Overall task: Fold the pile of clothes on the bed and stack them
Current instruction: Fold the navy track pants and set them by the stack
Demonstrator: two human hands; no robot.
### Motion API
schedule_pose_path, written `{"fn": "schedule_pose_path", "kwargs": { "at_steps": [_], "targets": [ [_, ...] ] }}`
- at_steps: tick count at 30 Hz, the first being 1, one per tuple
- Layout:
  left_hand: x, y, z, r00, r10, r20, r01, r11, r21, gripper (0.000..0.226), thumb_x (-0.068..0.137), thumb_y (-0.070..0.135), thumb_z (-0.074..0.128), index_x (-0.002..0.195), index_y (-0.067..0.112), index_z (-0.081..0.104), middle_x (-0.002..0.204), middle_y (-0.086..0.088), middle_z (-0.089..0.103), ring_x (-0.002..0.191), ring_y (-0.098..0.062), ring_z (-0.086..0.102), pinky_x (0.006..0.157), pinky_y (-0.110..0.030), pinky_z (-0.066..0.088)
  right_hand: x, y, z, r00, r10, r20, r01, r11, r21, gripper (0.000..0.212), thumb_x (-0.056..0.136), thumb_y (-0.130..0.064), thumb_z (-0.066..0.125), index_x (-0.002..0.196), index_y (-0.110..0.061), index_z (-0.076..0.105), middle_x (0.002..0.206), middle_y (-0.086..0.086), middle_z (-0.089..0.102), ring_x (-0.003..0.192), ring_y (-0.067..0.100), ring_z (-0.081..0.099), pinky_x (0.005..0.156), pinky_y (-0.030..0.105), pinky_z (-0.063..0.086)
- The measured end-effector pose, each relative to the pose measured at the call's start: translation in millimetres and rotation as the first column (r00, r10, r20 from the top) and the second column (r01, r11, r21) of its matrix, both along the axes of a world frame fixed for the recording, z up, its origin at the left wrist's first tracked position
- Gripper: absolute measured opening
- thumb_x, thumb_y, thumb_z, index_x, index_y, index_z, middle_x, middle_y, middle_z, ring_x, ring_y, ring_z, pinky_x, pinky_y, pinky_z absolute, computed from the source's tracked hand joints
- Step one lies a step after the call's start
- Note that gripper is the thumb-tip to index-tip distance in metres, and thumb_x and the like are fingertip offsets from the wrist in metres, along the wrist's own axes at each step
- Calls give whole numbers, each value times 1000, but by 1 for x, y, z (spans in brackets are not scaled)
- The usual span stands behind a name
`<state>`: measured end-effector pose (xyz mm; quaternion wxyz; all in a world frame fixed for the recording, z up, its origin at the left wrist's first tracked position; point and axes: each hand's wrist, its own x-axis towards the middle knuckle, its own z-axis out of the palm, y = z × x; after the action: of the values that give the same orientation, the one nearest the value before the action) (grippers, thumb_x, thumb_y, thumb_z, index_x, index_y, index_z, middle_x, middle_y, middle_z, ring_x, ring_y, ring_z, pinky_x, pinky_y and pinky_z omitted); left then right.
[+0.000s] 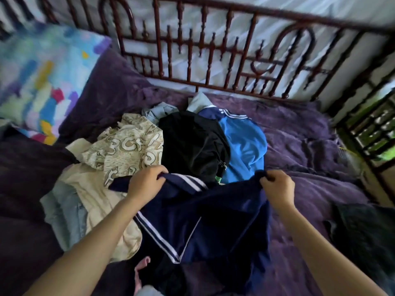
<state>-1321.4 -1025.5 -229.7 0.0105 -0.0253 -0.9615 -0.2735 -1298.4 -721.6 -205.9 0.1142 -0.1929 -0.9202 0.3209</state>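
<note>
At lower centre of the frame, a smooth navy garment (213, 221) with white stripes spans both hands; the left hand (147, 180) and right hand (277, 186) each pinch its upper edge. Crumpled cream printed fabric (128, 150), a black garment (192, 146) and a blue jersey (243, 150) lie behind it. Rumpled purple bedspread (310, 146) lies open at right, bounded by a spindled rail (213, 50).

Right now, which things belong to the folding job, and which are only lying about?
Job: navy garment, held by left hand and right hand; black garment; blue shirt; patterned shirt; denim.
Lying about: pillow; bed rail; purple blanket.
</note>
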Motion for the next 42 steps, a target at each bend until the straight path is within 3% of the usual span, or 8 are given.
{"fn": "schedule_pose_path", "kwargs": {
  "at_steps": [11,16,21,26,30,36,39,42],
  "targets": [
    [-28,-22,164,877,140,-461,-82,986,143,23,88,6,56,108,9,67,111,-13,67,104,-35,58,85,-40,44,-22,-7,207,879,18,-477,-38,999,-32,15,76,-4,57,67,8,58,59,11,45,62,18,40,55,27,32],
    [-19,-36,187,837,203,-509,-152,978,140,24,88,11,56,110,11,66,112,-15,66,106,-38,57,89,-41,43,-12,-33,303,706,46,-706,-149,985,-86,13,65,-12,54,52,-11,53,45,-8,39,51,5,41,51,32,42],
    [-8,-58,188,806,289,-516,-211,955,207,25,88,7,54,110,8,66,112,-16,66,107,-38,56,90,-41,42,-14,-71,338,559,141,-817,-230,973,11,13,61,-16,49,50,-10,52,55,5,39,62,16,40,59,41,45],
    [13,-92,139,843,366,-394,-320,930,180,22,88,8,56,106,10,67,109,-16,67,104,-37,58,86,-42,43,-23,-96,247,755,260,-602,-292,955,46,35,75,-9,56,45,-12,37,44,1,35,57,17,33,47,25,23],
    [38,-124,57,920,339,-195,-359,930,-81,21,87,11,56,104,16,68,107,-12,67,98,-35,61,79,-39,46,-9,-108,98,940,290,-178,-300,954,-28,43,78,-6,57,48,-16,29,48,-1,30,65,20,37,54,28,16],
    [94,-130,-70,877,168,451,-10,943,-334,34,84,10,50,115,19,58,118,-2,62,104,-17,58,82,-25,47,72,-142,-72,727,525,442,-532,838,-120,28,79,-9,56,59,3,40,43,1,44,69,22,44,58,32,28],
    [113,-108,-95,762,117,637,72,962,-263,52,84,13,57,134,22,44,134,-1,49,115,-13,51,88,-17,43,87,-145,-90,716,501,486,-481,859,-176,28,82,-13,49,56,-3,48,53,5,52,71,28,52,60,29,32],
    [112,-81,-99,765,105,635,36,978,-205,39,85,24,61,123,20,53,125,-1,54,109,-14,53,86,-19,41,75,-123,-91,790,422,445,-347,906,-242,30,81,-14,50,52,-11,42,70,20,60,75,33,60,61,32,40]
  ]
}}
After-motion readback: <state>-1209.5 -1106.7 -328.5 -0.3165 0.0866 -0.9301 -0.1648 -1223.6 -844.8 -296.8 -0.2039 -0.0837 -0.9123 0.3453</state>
